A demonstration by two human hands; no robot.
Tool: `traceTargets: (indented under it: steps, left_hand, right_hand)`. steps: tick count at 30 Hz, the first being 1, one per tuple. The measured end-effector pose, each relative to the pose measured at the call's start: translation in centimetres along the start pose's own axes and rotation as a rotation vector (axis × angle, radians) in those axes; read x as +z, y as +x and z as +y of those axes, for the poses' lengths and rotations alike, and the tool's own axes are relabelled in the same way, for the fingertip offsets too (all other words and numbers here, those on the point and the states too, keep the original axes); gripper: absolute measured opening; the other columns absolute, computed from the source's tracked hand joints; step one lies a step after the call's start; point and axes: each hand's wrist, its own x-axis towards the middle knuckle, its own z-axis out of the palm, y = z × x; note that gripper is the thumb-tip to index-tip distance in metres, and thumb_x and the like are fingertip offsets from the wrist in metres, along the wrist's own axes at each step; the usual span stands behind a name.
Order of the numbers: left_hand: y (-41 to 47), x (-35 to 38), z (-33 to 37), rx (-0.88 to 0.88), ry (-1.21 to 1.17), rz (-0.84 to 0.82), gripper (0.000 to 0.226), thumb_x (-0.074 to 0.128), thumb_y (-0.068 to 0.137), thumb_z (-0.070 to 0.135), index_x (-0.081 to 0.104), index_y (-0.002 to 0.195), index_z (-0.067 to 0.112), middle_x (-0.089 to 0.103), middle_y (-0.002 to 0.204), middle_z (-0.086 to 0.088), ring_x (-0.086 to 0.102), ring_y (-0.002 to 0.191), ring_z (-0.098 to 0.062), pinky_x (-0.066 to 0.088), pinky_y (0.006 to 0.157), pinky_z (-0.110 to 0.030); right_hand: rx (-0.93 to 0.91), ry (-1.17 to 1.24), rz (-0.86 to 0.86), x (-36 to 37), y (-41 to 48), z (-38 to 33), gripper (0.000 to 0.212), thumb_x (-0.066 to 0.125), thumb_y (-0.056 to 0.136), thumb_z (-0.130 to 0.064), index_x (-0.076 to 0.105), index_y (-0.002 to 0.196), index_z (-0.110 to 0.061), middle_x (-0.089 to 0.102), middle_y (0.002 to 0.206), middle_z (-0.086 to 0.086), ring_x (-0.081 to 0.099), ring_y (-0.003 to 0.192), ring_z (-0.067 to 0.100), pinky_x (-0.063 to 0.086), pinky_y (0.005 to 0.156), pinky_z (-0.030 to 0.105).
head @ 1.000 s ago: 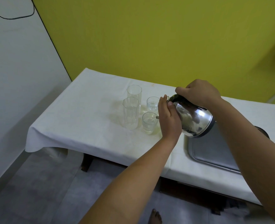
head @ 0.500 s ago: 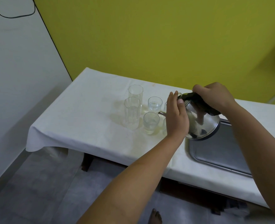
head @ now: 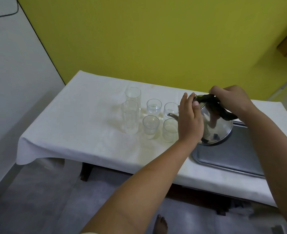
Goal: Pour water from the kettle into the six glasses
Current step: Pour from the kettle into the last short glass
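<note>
I held the steel kettle over the tray's left end, right hand closed on its black handle, left hand flat and open against its side; six glasses stood just left on the white surface

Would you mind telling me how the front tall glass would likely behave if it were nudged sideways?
The front tall glass is narrow and high, so it probably tips more readily than the short ones. Clear glass, likely fragile. The white cloth beneath may drag rather than let it slide.
</note>
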Motion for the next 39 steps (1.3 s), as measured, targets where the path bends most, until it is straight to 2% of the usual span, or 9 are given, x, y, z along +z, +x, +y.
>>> traceTargets:
  steps: [4, 9, 13, 20, 25, 29, 31, 36, 39]
  left_hand:
    - [-0.8, 0.9, -0.5, -0.076, -0.057, 0.019, 0.039, 0.029, 0.103, 0.025, 0.042, 0.138, 0.014, 0.031, 0.154, -0.003, 0.023, 0.144, -0.011, 0.020, 0.111, -0.019]
    - [-1.2, 1.5, -1.3, -0.083, -0.122, 0.087, 0.037, 0.030, 0.102, 0.023, 0.046, 0.134, 0.012, 0.044, 0.145, -0.005, 0.036, 0.137, -0.016, 0.031, 0.111, -0.027]
    - [-1.5, 1.8, -1.7, -0.069, -0.146, 0.104, 0.036, 0.030, 0.102, 0.022, 0.048, 0.131, 0.012, 0.049, 0.139, -0.004, 0.040, 0.133, -0.016, 0.033, 0.111, -0.031]
    - [-2.1, 2.5, -1.8, -0.081, -0.210, 0.153, 0.033, 0.030, 0.103, 0.023, 0.049, 0.129, 0.015, 0.054, 0.132, 0.003, 0.046, 0.126, -0.009, 0.035, 0.107, -0.023]
    - [-2.4, 2.6, -1.9, -0.103, -0.222, 0.185, 0.033, 0.030, 0.103, 0.023, 0.049, 0.130, 0.017, 0.051, 0.127, 0.011, 0.045, 0.117, 0.005, 0.031, 0.096, -0.005]
    - [-2.7, 2.6, -1.8, -0.096, -0.223, 0.201, 0.034, 0.030, 0.103, 0.022, 0.048, 0.131, 0.015, 0.051, 0.134, 0.003, 0.044, 0.126, -0.008, 0.034, 0.105, -0.018]
    - [-2.7, 2.7, -1.8, -0.106, -0.237, 0.209, 0.034, 0.030, 0.103, 0.022, 0.048, 0.131, 0.016, 0.051, 0.135, 0.002, 0.044, 0.127, -0.009, 0.034, 0.105, -0.021]
    - [-2.4, 2.8, -1.5, -0.101, -0.244, 0.224, 0.035, 0.030, 0.102, 0.023, 0.047, 0.132, 0.016, 0.050, 0.136, 0.003, 0.043, 0.127, -0.007, 0.031, 0.099, -0.007]
    - [-2.3, 2.8, -1.3, -0.098, -0.241, 0.234, 0.035, 0.030, 0.103, 0.022, 0.047, 0.133, 0.015, 0.050, 0.138, 0.002, 0.042, 0.129, -0.009, 0.031, 0.102, -0.009]
  right_hand:
    - [0.013, -0.149, -0.021, -0.1, 0.2, -0.3, 0.043, 0.058, 0.080, -0.046, 0.049, 0.062, -0.009, 0.045, 0.059, 0.010, 0.042, 0.055, 0.027, 0.036, 0.059, 0.036]
    - [0.043, -0.241, -0.003, 0.6, -0.3, 0.2, 0.043, 0.057, 0.081, -0.047, 0.051, 0.063, -0.009, 0.047, 0.060, 0.009, 0.044, 0.056, 0.028, 0.036, 0.059, 0.034]
    - [0.070, -0.289, 0.016, 0.8, -0.8, 0.6, 0.042, 0.055, 0.082, -0.047, 0.050, 0.063, -0.009, 0.048, 0.060, 0.008, 0.045, 0.057, 0.029, 0.035, 0.057, 0.033]
    - [0.065, -0.343, 0.041, 0.5, -1.3, 0.5, 0.045, 0.055, 0.083, -0.047, 0.041, 0.057, -0.013, 0.041, 0.054, 0.004, 0.038, 0.051, 0.025, 0.028, 0.052, 0.030]
    - [0.028, -0.385, 0.026, 0.5, -1.4, 0.4, 0.048, 0.055, 0.086, -0.048, 0.042, 0.056, -0.013, 0.042, 0.055, 0.004, 0.039, 0.051, 0.024, 0.027, 0.051, 0.030]
    - [0.004, -0.408, 0.015, 0.4, -1.4, 0.3, 0.047, 0.056, 0.085, -0.048, 0.043, 0.057, -0.013, 0.043, 0.056, 0.004, 0.040, 0.052, 0.024, 0.028, 0.051, 0.030]
    - [-0.010, -0.424, 0.016, 0.3, -1.4, 0.1, 0.046, 0.056, 0.085, -0.048, 0.043, 0.057, -0.013, 0.043, 0.056, 0.004, 0.040, 0.052, 0.024, 0.027, 0.051, 0.030]
    - [-0.041, -0.451, 0.013, 0.1, -1.0, -0.4, 0.045, 0.056, 0.084, -0.048, 0.045, 0.060, -0.012, 0.043, 0.057, 0.005, 0.040, 0.053, 0.025, 0.028, 0.051, 0.029]
    - [-0.045, -0.462, 0.007, 0.1, -0.8, -0.6, 0.044, 0.056, 0.084, -0.048, 0.047, 0.062, -0.011, 0.045, 0.058, 0.005, 0.041, 0.053, 0.024, 0.030, 0.052, 0.029]
